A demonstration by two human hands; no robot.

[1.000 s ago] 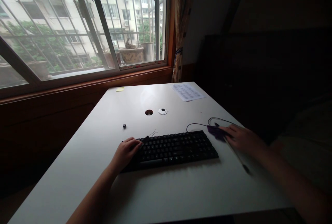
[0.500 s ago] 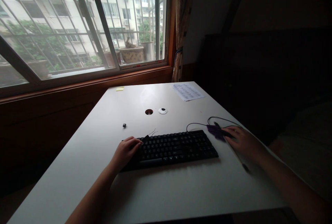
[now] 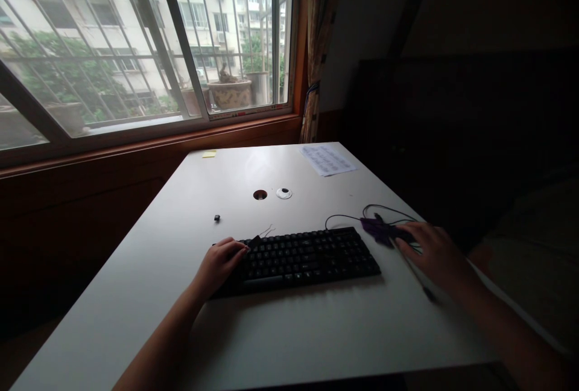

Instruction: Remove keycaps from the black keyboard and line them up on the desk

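My left hand (image 3: 224, 261) rests at the left end of a black keyboard (image 3: 307, 258), its fingers closed on a small black-handled wire keycap puller (image 3: 256, 241). Two thin wires stick out from the puller above the keys. A loose black keycap (image 3: 217, 218) lies on the desk behind that hand. To the right of the keyboard, my right hand (image 3: 429, 249) has thumb and fingers curled around a dark object, too dim to make out. Beside it are a purple cloth (image 3: 375, 229) and a thin-handled brush (image 3: 414, 273) with a dark tip, lying slantwise.
The white desk (image 3: 271, 330) has an open round hole (image 3: 260, 195) and a white round cap (image 3: 284, 193) near its middle. Printed sheets (image 3: 329, 160) and yellow sticky notes (image 3: 208, 154) lie at the far edge. A black cable (image 3: 341, 216) loops behind the keyboard.
My right hand has shifted slightly right, away from the purple cloth, and the dark object seems to have moved with it. My left hand has stayed in place.
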